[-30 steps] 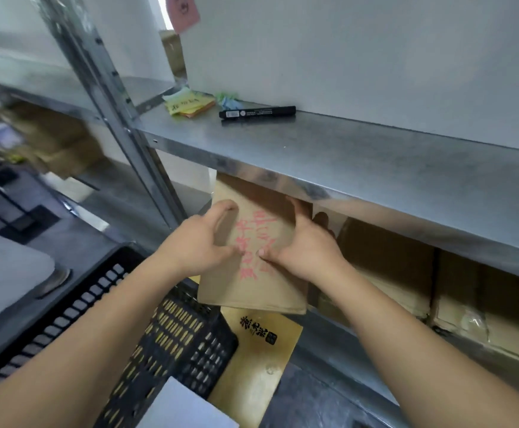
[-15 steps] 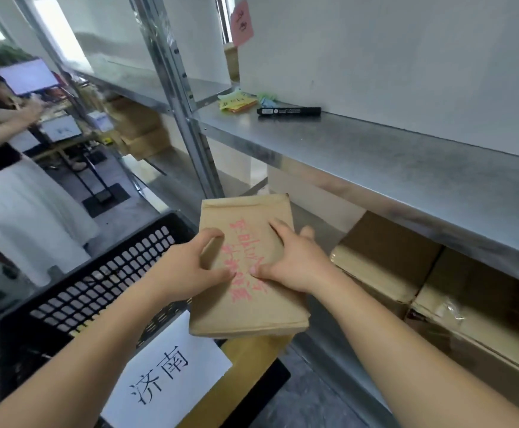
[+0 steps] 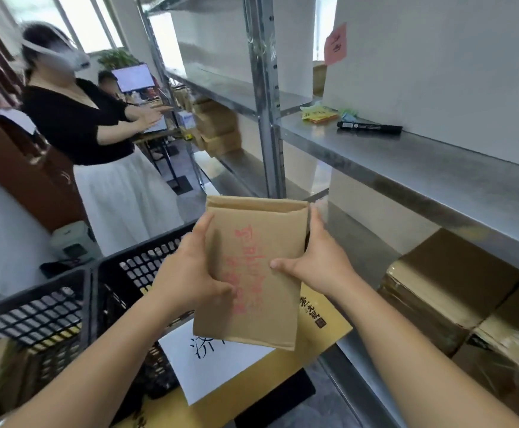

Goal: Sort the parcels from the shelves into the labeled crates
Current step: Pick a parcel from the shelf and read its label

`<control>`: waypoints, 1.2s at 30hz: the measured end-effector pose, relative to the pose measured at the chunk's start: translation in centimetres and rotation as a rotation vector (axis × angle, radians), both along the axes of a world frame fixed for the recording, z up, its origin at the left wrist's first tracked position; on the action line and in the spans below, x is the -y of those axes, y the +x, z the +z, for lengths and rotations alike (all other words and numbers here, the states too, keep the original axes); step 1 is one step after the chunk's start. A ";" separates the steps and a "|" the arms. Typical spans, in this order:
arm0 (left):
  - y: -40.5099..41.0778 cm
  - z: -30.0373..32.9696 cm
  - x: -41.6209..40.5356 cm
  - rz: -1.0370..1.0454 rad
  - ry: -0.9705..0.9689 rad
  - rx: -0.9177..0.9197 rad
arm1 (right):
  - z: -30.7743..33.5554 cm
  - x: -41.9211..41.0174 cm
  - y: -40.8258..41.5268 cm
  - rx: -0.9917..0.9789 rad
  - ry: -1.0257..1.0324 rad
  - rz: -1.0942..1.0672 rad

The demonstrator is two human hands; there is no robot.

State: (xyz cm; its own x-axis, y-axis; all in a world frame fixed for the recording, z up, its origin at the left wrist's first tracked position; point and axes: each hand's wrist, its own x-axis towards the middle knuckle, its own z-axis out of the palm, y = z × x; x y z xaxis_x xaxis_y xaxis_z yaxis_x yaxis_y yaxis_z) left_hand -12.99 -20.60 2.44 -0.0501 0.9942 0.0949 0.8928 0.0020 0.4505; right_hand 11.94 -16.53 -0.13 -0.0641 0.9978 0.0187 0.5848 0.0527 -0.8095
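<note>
**Two hands hold one brown parcel**

Both hands hold a flat brown parcel (image 3: 253,273) up in the air, in the middle of the scene. Red writing runs down its front. The left hand (image 3: 190,273) grips the left edge, with the thumb curled over the front and the other fingers hidden behind. The right hand (image 3: 316,261) grips the right edge, with its thumb pressed on the front and its fingers wrapped round the side.

Under the parcel is a black crate (image 3: 134,270) with holes in its walls. A white label (image 3: 215,362) with black writing lies on a yellow box (image 3: 323,332) below the parcel, and the parcel hides part of the writing. Another black crate (image 3: 32,316) stands just to the left of the first one.

On the right is a metal shelf (image 3: 437,168). A black marker (image 3: 369,128) lies on it at the far side, near some sticky notes (image 3: 318,114). A pink note (image 3: 335,44) is stuck on the white wall above. Brown boxes (image 3: 455,285) sit on the lower shelf at the right.

Far on the left, a person (image 3: 76,125) in a black top and white skirt stands with both arms held out.
</note>
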 end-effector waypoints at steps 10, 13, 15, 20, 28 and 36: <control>-8.2 1.6 4.4 0.046 0.088 0.718 | 5.6 2.0 -7.5 -0.554 -0.046 0.093; -11.0 2.5 6.1 0.148 0.088 0.980 | 6.4 3.0 -10.8 -0.622 -0.077 0.059; -13.4 3.0 7.3 0.186 0.082 1.125 | 6.3 3.8 -13.0 -0.702 -0.165 0.020; -19.1 2.4 10.8 0.197 0.044 1.168 | 5.2 6.2 -18.4 -0.763 -0.325 0.106; -27.9 0.0 16.3 0.287 0.016 1.034 | 1.4 10.5 -26.4 -0.572 -0.345 0.338; -34.2 -1.6 23.7 0.214 -0.054 0.603 | 1.2 14.4 -32.1 -0.121 -0.160 0.572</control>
State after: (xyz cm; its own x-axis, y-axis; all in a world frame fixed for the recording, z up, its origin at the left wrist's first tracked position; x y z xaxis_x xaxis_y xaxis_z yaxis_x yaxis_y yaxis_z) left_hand -47.14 -44.33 0.81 -0.2769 0.9589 -0.0615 0.4598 0.1884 0.8678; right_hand -20.16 -30.92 1.07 -0.5976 0.7969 -0.0886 0.4031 0.2031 -0.8923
